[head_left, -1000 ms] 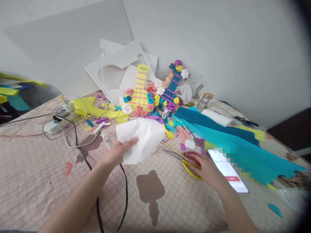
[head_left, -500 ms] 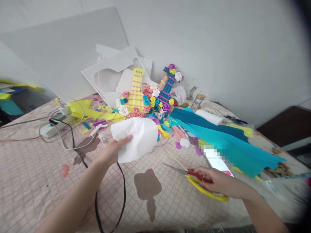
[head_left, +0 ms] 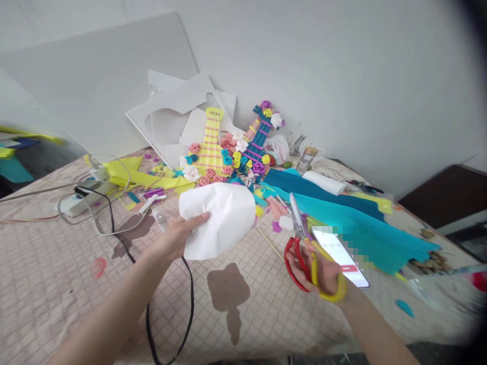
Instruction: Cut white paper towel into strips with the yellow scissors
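Note:
My left hand (head_left: 175, 237) pinches a crumpled white sheet of paper (head_left: 218, 219) and holds it above the table. My right hand (head_left: 323, 274) has its fingers through the red and yellow handles of a pair of scissors (head_left: 304, 248), lifted off the table with the blades pointing up and away. A phone (head_left: 342, 257) with a lit screen lies just behind the right hand. A thin wooden stick (head_left: 269, 244) lies on the table between the two hands.
Two paper guitars with paper flowers, one yellow (head_left: 211, 148) and one teal (head_left: 258, 139), lean on the wall among white board offcuts (head_left: 171, 109). Teal paper sheets (head_left: 357, 223) spread at the right. A power strip (head_left: 81, 198) and a black cable (head_left: 152, 304) lie left. The tablecloth (head_left: 57, 284) has dark stains.
My right hand has picked the scissors up off the table and turned them blades-up. My left hand still holds the white paper, almost in the same place.

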{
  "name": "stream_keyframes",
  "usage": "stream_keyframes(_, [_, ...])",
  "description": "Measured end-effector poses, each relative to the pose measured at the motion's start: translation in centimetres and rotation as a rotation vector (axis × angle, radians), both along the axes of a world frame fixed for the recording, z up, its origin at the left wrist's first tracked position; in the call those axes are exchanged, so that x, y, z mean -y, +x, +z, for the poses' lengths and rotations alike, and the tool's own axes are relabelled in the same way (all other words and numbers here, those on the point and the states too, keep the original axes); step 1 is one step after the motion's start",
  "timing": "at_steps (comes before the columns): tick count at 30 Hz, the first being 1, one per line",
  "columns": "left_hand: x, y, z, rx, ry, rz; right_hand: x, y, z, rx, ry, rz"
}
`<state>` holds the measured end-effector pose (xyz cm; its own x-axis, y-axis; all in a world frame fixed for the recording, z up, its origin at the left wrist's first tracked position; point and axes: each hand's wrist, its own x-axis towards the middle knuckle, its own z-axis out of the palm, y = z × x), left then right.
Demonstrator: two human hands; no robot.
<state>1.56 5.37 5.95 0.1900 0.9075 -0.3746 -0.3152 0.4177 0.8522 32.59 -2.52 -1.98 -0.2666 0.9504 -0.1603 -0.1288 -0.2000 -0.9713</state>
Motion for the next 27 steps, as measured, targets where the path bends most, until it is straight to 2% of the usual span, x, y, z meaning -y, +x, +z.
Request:
stream_keyframes(4, [0.4,0.5,0.4,0.006,-0.001,-0.093,-3.1,-4.8,1.8,-0.138,0.191,-0.094])
stream_keyframes(7, [0.0,0.5,-0.1,-0.055,0.014,-0.127,-5.3,-7.7,3.1,-0.170,0.283,-0.203])
stream_keyframes(10, [-0.2,-0.2,-0.9,-0.041,0.014,-0.147,-7.2,-9.1,3.6,-0.136,0.317,-0.318])
stream_keyframes(12, [0.1,-0.9,-1.4,0.071,0.037,-0.163,-8.0,-9.6,4.0,-0.126,0.332,-0.360])
stream_keyframes(15, [1.7,-2.1,-2.1,0.271,0.159,-0.163,-8.4,-10.5,5.2,-0.187,0.343,-0.401])
stream_keyframes(18, [3.5,-2.1,-2.7,0.286,0.300,-0.167,-8.7,-11.4,6.6,-0.290,0.337,-0.450])
stream_keyframes(20, [4.2,-1.2,-3.0,0.262,0.352,-0.190,-9.0,-11.9,7.1,-0.315,0.347,-0.461])
stream_keyframes(23, [4.1,1.4,-3.0,0.271,0.503,-0.210,-9.5,-12.0,6.8,-0.227,0.383,-0.446])
stream_keyframes(25, [3.7,3.2,-2.7,0.338,0.507,-0.090,-9.7,-11.9,6.4,-0.146,0.391,-0.434])
stream_keyframes(27, [3.4,4.6,-2.4,0.425,0.409,0.044,-9.6,-11.7,6.1,-0.103,0.375,-0.430])
